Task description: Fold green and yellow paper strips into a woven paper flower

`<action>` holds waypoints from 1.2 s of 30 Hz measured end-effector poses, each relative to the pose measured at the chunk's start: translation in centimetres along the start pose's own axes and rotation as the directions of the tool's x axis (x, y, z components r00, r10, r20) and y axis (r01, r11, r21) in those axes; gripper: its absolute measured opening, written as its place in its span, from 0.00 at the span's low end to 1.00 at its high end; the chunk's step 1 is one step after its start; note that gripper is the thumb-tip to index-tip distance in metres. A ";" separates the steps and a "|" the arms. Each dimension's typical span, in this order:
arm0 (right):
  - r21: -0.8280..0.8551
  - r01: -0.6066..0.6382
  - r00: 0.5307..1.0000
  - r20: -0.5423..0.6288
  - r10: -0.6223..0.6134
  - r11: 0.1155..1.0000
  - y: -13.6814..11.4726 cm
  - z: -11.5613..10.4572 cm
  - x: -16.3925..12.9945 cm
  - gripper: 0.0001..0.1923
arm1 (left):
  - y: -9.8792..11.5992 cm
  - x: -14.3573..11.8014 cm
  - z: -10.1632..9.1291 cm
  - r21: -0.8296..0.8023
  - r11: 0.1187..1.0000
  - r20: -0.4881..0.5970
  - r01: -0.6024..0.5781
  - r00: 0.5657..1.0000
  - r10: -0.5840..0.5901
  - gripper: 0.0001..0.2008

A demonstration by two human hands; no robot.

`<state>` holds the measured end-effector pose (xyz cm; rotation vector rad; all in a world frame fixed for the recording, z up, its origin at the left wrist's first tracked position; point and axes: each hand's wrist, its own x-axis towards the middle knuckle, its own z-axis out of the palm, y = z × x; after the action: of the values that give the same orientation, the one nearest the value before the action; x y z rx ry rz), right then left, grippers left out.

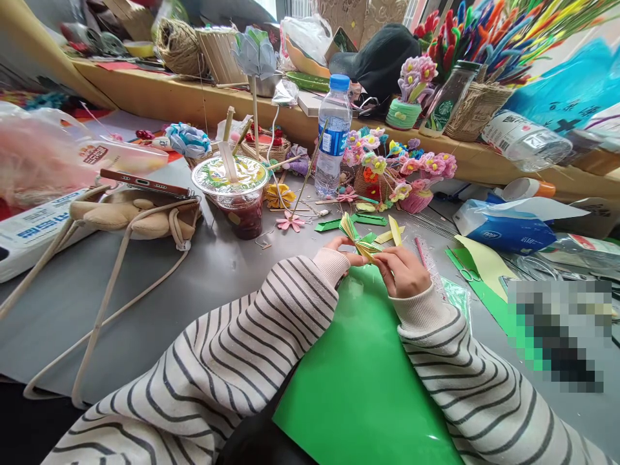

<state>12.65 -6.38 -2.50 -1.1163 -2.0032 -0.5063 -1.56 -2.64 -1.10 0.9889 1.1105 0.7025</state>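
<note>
Between my two hands is a folded paper flower, yellow and green with narrow pleats. My left hand has its fingers closed on the flower's left side. My right hand pinches its lower right edge between thumb and fingers. Beneath my forearms lies a large glossy green sheet. Just beyond my hands are green paper strips and a pale yellow folded strip. A small pink flower on a thin stem rests to the left of them.
A lidded cup of dark drink stands left of my hands, with a water bottle behind. Further left, a phone rests on a tan corded holder. At right are scissors, a ruler and a blue tissue pack.
</note>
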 end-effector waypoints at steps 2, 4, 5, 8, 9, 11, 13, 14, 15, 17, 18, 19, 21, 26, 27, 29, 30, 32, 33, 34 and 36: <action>-0.030 0.018 1.000 -0.009 -0.018 0.999 -0.1 0.0 0.1 0.05 | -0.1 0.1 -0.1 0.007 1.000 0.012 0.003 1.000 -0.003 0.19; -0.046 0.030 1.000 -0.005 -0.030 0.998 -0.2 0.0 0.1 0.05 | -0.2 0.3 -0.3 0.019 1.000 0.016 0.008 1.000 -0.008 0.19; -0.047 0.035 0.999 0.000 -0.035 0.998 -0.2 0.0 0.1 0.06 | -0.3 0.3 -0.3 0.025 1.000 0.019 0.008 1.000 -0.009 0.19; -0.036 0.041 0.999 0.002 -0.041 0.999 -0.2 0.0 0.1 0.06 | -0.3 0.2 -0.4 0.017 1.000 0.039 -0.007 0.999 0.006 0.18; -0.023 0.035 0.999 0.000 -0.035 0.999 -0.1 0.0 0.0 0.05 | -0.3 0.1 -0.4 0.001 1.000 0.042 -0.014 0.999 0.014 0.18; 0.028 -0.001 1.000 0.007 0.001 1.000 0.0 0.0 0.0 0.05 | -0.2 -0.1 -0.3 -0.040 0.999 0.037 -0.026 0.999 0.027 0.18; 0.092 -0.063 0.998 0.038 0.059 0.994 0.0 -0.1 -0.1 0.05 | 0.0 -0.2 -0.1 -0.073 0.997 0.023 -0.030 0.999 0.032 0.18; 0.118 -0.091 0.995 0.055 0.085 0.989 0.1 -0.1 -0.1 0.05 | 0.0 -0.3 -0.1 -0.085 0.996 0.019 -0.031 0.999 0.033 0.18; 0.134 -0.110 0.992 0.070 0.101 0.985 0.1 -0.1 -0.1 0.06 | 0.0 -0.3 0.0 -0.094 0.995 0.020 -0.031 0.999 0.033 0.18; 0.141 -0.110 0.992 0.075 0.100 0.984 0.1 -0.1 -0.1 0.06 | -0.1 -0.2 -0.1 -0.103 0.994 0.029 -0.031 0.999 0.034 0.18; 0.137 -0.094 0.994 0.068 0.086 0.986 0.1 -0.1 -0.1 0.06 | -0.2 -0.2 -0.1 -0.102 0.994 0.038 -0.032 0.999 0.036 0.19; 0.131 -0.074 0.996 0.058 0.067 0.989 0.1 -0.1 -0.1 0.06 | -0.2 -0.1 -0.1 -0.095 0.995 0.047 -0.032 0.998 0.037 0.19; 0.114 -0.031 0.999 0.040 0.027 0.993 0.2 -0.1 0.0 0.05 | -0.4 0.1 -0.3 -0.073 0.997 0.059 -0.032 0.998 0.037 0.19; 0.090 0.065 0.995 0.067 -0.071 0.994 0.5 -0.2 0.3 0.05 | -0.3 0.3 -0.5 -0.043 0.999 0.067 -0.004 0.998 0.007 0.18; 0.086 0.068 0.994 0.074 -0.075 0.994 0.5 -0.2 0.3 0.05 | -0.3 0.2 -0.5 -0.050 0.999 0.069 0.000 0.998 0.004 0.18; 0.076 0.046 0.996 0.075 -0.052 0.996 0.6 -0.1 0.2 0.05 | -0.2 0.2 -0.5 -0.075 0.997 0.063 0.004 0.998 0.001 0.19; 0.074 0.023 0.997 0.076 -0.029 0.997 0.6 -0.1 0.1 0.05 | -0.2 0.1 -0.4 -0.091 0.996 0.055 0.003 0.998 0.002 0.19; 0.084 -0.023 0.996 0.086 0.016 0.996 0.5 0.1 0.0 0.06 | -0.2 0.1 -0.3 -0.112 0.994 0.037 -0.011 0.999 0.016 0.19; 0.090 -0.035 0.996 0.090 0.027 0.995 0.5 0.1 -0.1 0.06 | -0.2 0.1 -0.2 -0.114 0.993 0.033 -0.021 0.999 0.025 0.19; 0.091 -0.035 0.995 0.091 0.027 0.995 0.4 0.1 -0.2 0.07 | -0.2 0.1 -0.1 -0.111 0.993 0.031 -0.031 0.999 0.035 0.19; 0.061 -0.002 0.998 0.070 -0.002 0.998 0.4 0.1 -0.1 0.06 | -0.3 0.1 -0.1 -0.095 0.995 0.040 -0.044 0.998 0.048 0.20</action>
<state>12.97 -6.21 -2.64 -1.1108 -2.0646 -0.4084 -1.65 -2.67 -1.41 0.9474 1.0116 0.7611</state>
